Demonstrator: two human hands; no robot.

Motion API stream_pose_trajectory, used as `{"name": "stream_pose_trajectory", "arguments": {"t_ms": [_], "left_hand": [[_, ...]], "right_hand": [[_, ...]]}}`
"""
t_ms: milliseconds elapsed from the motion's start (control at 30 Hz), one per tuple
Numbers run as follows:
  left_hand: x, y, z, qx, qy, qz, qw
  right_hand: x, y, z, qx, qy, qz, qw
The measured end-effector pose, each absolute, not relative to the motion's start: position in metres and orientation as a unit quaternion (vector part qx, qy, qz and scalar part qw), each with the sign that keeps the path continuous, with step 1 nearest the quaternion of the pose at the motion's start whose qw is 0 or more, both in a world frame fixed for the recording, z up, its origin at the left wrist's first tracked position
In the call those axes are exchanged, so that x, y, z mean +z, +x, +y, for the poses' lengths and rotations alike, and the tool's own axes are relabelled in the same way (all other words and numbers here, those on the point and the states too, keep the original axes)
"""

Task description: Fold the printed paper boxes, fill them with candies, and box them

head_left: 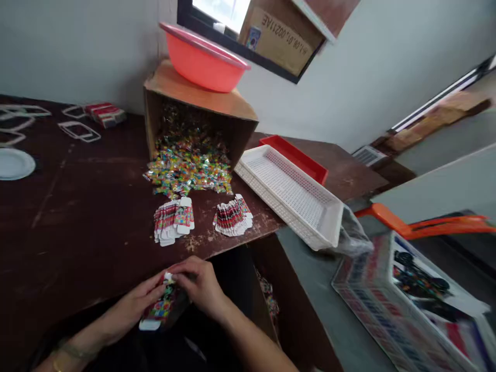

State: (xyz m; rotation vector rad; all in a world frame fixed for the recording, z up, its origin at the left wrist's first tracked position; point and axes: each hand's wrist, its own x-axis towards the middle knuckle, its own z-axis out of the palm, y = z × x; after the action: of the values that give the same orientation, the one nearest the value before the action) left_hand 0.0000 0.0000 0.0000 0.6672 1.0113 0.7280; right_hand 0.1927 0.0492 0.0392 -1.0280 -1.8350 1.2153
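Observation:
Both of my hands hold one small flat printed carton (159, 309) at the near edge of the dark brown table (77, 217). My left hand (135, 305) grips its lower side, and my right hand (199, 287) pinches its top end with closed fingers. Just beyond my hands lie two fanned stacks of the same flat cartons: one on the left (173, 221), one on the right (233, 215). Behind them a cardboard box (194, 119) lies on its side, and a heap of colourful wrapped candies (188, 168) spills from it.
A red plastic basin (203, 59) sits on the tipped box. A white perforated tray (290, 194) with a red tray (294, 155) behind it overhangs the table's right edge. A white plate (14, 164), wire frames (79, 130) and carton packs (105, 113) lie far left. A printed box (411, 305) stands lower right.

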Motion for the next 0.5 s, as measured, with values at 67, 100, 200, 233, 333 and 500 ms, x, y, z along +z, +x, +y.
{"name": "stream_pose_trajectory", "arguments": {"t_ms": [67, 100, 200, 233, 333, 500], "left_hand": [[0.006, 0.003, 0.004, 0.359, 0.298, 0.465, 0.753], [0.009, 0.005, 0.006, 0.369, 0.291, 0.463, 0.751], [0.015, 0.006, 0.011, 0.394, 0.248, 0.447, 0.763], [0.017, 0.005, 0.013, 0.404, 0.238, 0.446, 0.762], [0.021, 0.000, 0.021, 0.439, 0.267, 0.488, 0.706], [0.031, -0.023, 0.034, 0.435, 0.380, 0.571, 0.583]], "right_hand": [[0.045, 0.196, 0.058, 0.475, -0.378, -0.715, 0.345], [0.047, 0.197, 0.061, 0.479, -0.369, -0.720, 0.341], [0.050, 0.197, 0.063, 0.490, -0.333, -0.740, 0.317], [0.049, 0.196, 0.060, 0.492, -0.329, -0.743, 0.311], [0.043, 0.184, 0.054, 0.493, -0.346, -0.724, 0.336], [0.042, 0.164, 0.108, 0.433, -0.332, -0.771, 0.327]]}}
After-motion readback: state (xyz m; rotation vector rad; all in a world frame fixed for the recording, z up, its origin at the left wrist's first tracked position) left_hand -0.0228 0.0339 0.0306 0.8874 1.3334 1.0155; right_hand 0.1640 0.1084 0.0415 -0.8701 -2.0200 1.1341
